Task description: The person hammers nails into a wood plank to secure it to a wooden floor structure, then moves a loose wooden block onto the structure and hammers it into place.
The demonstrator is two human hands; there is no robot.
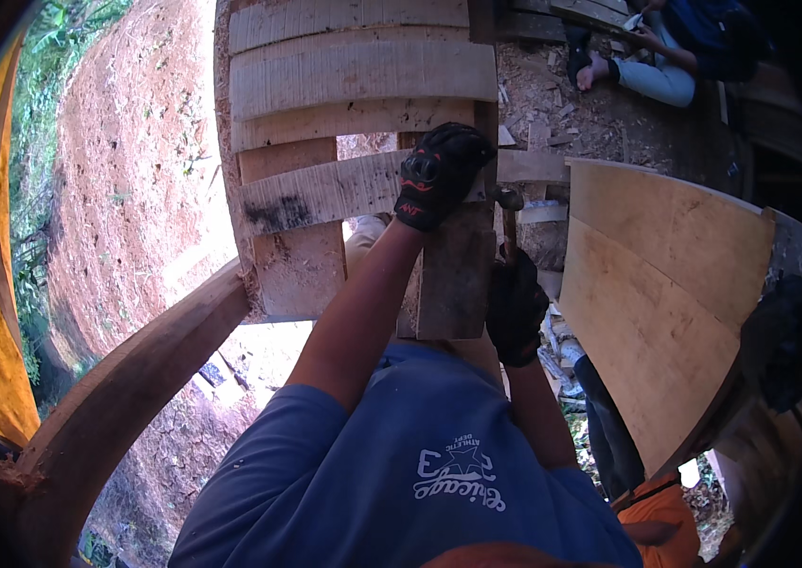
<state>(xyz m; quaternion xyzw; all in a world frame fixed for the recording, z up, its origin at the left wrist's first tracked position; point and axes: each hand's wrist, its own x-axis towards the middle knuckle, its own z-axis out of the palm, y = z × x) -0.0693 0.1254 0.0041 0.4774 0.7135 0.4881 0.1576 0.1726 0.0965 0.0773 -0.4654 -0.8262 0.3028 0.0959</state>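
left hand [439, 175] in black glove lies spread, pressing the grey plank [325, 192] flat. right hand [516, 308] is wrapped around the hammer [509, 220], whose head sits just beside the left fingers. judgement: keep those fingers off the strike line and swing short and square.

Left hand [439, 175], in a black glove, raised on an outstretched bare forearm, fingers curled over and pressed flat. Right hand [517, 308], also black-gloved, lower and nearer the body, fist closed, forearm bent upward. Both upper arms in blue sleeves.
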